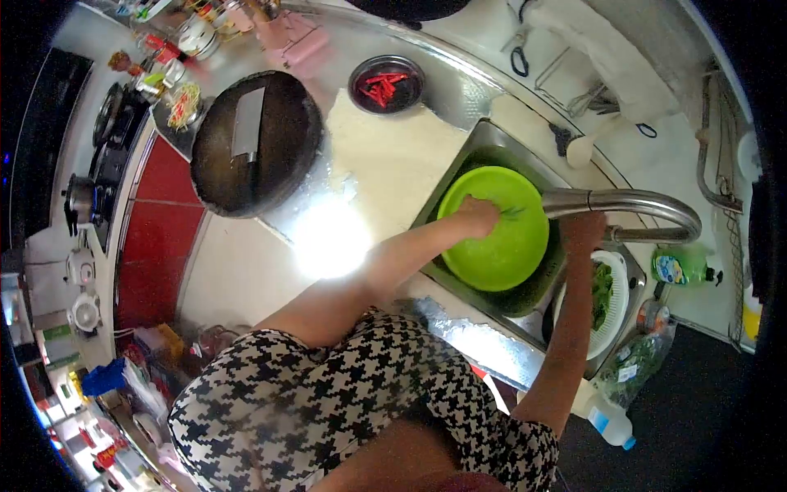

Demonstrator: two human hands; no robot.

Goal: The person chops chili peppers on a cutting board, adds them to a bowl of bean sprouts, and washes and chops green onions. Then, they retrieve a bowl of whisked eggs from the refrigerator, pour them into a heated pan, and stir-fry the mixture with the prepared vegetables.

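Left hand (479, 215) grip clenched inside green basin (500, 262) in sink (489, 149); right hand (582, 231) grip wrapped round faucet (648, 203).

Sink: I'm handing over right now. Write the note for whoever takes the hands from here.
Left hand: down in the green basin, at a few leaves; grip unclear.
Right hand: on the faucet; grip unclear.
Things: the basin sits in the sink. The colander next to it holds greens. The bag of more greens lies on the counter past it.
Done: one lot of greens is in the colander.
Left: the leaves in the basin, and probably the bag.
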